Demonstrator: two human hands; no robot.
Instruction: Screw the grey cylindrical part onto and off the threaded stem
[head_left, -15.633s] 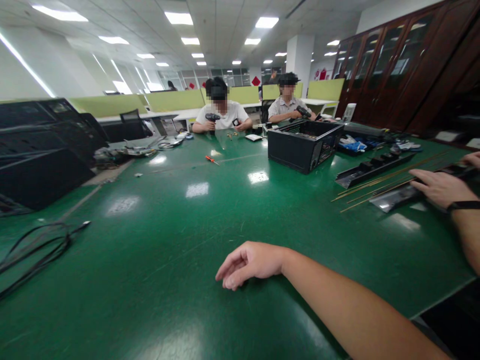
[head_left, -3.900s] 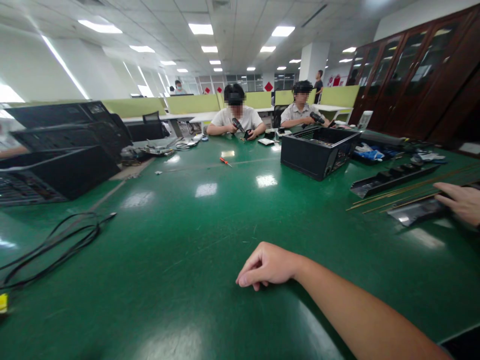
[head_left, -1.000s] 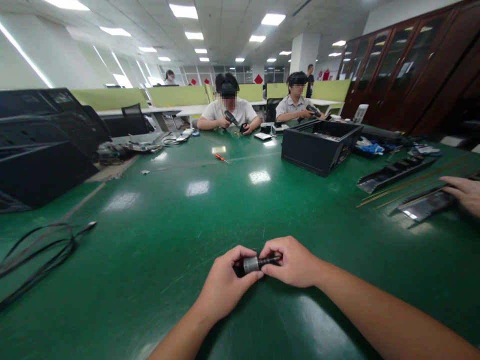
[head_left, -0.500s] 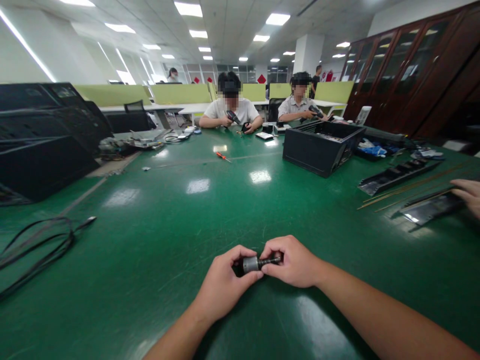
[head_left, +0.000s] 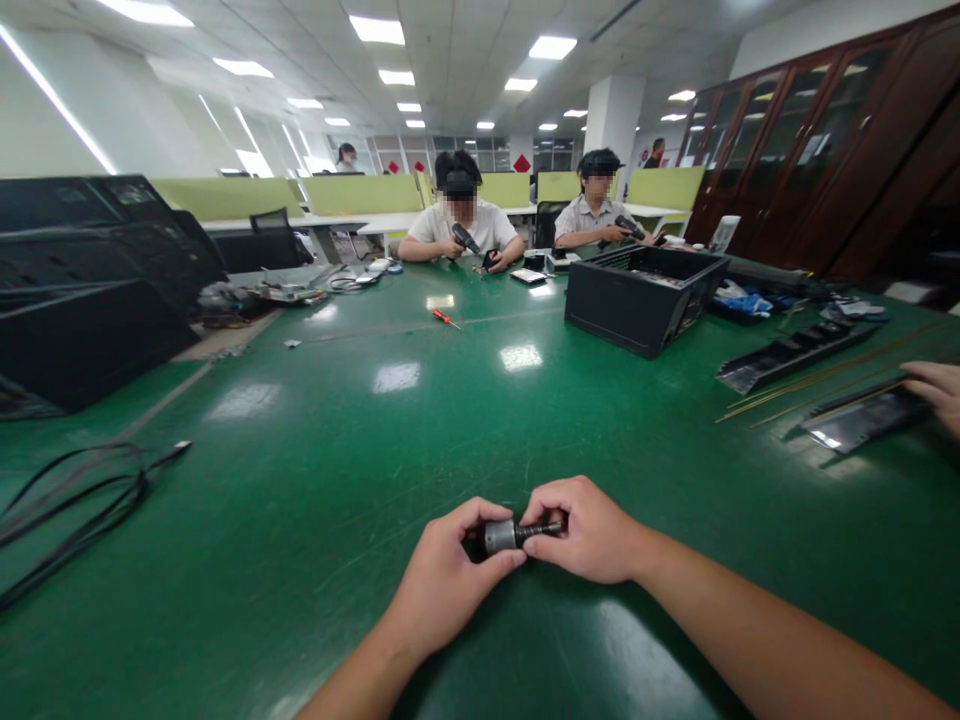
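Between my two hands, low over the green table [head_left: 337,450], is a small grey metal cylinder with a thin dark ribbed shaft [head_left: 500,537]; it looks like a small motor or gearbox part, but I cannot tell which. My left hand [head_left: 442,570] wraps the cylinder's left end, thumb below and index finger above, hiding that end. At the other side my right hand [head_left: 589,530] pinches the ribbed shaft between thumb and fingers, and the shaft's tip points right. Both hands are closed on the same part, which lies roughly level.
An orange screwdriver [head_left: 444,318] lies mid-table. Black cables [head_left: 97,500] are at left, a black computer case [head_left: 630,310] at back right. Two people opposite hold power drills [head_left: 465,238]. Another person's hand [head_left: 937,390] is at the right beside metal panels [head_left: 862,420] and thin rods.
My hands keep the same grip on the grey cylinder and its shaft, with barely any movement. The scene sits slightly lower in view, and a distant standing person has shifted right.
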